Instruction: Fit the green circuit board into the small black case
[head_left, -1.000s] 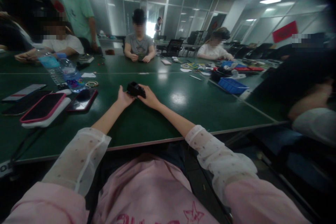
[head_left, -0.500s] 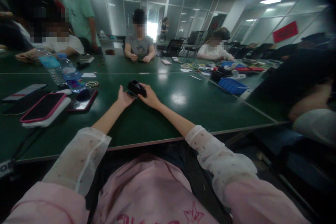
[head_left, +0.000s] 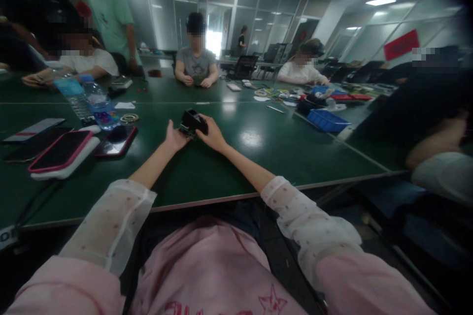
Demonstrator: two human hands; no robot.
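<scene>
Black box [head_left: 194, 121] is held over the near half of the green bench [head_left: 236, 172], between the two hands, in a tilted pose; contact with the bench can't be told. Right grip: box is clamped between thumb and fingers of the right hand [head_left: 212, 134], taken from its right side. Left grip: box is met at its lower left by the left hand [head_left: 175, 139], thumb raised clear; fingers are partly hidden by the box, so whether they are closed on it can't be told. Small parts are seen at the box's lower left edge, too blurred to name. To the left, a pink-cased phone [head_left: 61, 151] is laid on a white object [head_left: 86, 155], with a red-edged phone [head_left: 117, 141] just beside. Behind the phones, two bottles [head_left: 101, 106] are stood close together, with a ring-shaped coil [head_left: 129, 118] near them. To the right, a blue tray [head_left: 328, 121] is placed well apart from the hands. Across the bench, a small item is held by a person in a grey shirt [head_left: 195, 61].
</scene>
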